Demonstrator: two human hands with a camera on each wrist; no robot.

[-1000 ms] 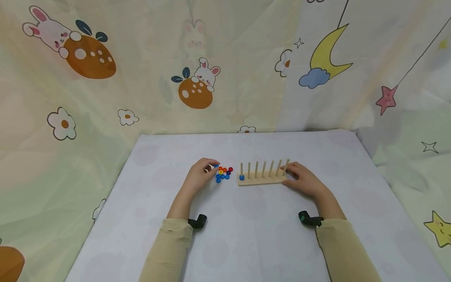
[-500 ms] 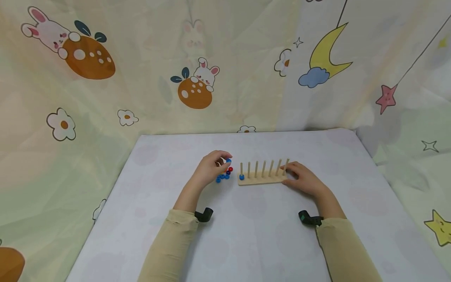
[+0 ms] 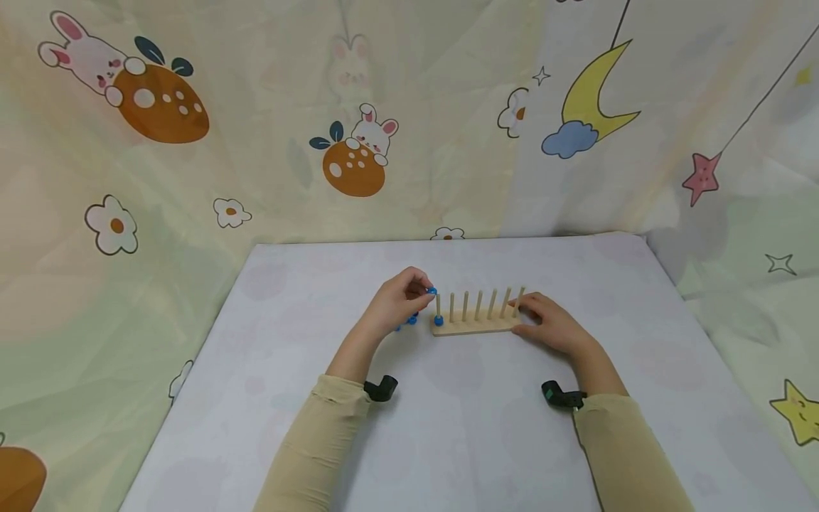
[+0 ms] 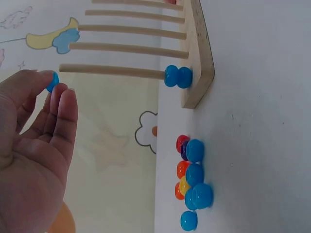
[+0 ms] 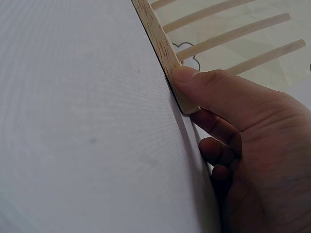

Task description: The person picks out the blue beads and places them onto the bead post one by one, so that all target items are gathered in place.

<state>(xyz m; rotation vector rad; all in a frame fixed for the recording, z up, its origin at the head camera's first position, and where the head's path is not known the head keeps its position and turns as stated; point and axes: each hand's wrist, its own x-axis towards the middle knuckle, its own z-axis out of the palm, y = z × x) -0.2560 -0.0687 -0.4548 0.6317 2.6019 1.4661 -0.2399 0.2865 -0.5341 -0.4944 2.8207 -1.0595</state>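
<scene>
My left hand (image 3: 399, 302) pinches a small blue bead (image 4: 53, 82) between thumb and fingertip, right at the top of the leftmost peg (image 4: 112, 71) of a wooden peg rack (image 3: 476, 328). Two blue beads (image 4: 178, 76) sit stacked at the foot of that peg. At the rack's right end, my right hand (image 3: 552, 323) grips the base, its thumb (image 5: 187, 75) on the front edge. In the head view, the left hand partly hides the loose beads beside the rack.
Loose beads lie on the table left of the rack: several blue beads (image 4: 195, 174), a yellow bead (image 4: 184, 186), a dark blue bead (image 4: 184, 151) and a few red or orange ones. A printed cloth (image 3: 269, 156) hangs behind the white tabletop (image 3: 461, 427).
My left hand has carried the blue bead up and rightward from the loose beads to the tip of the leftmost peg. The right hand and the rack have stayed in place.
</scene>
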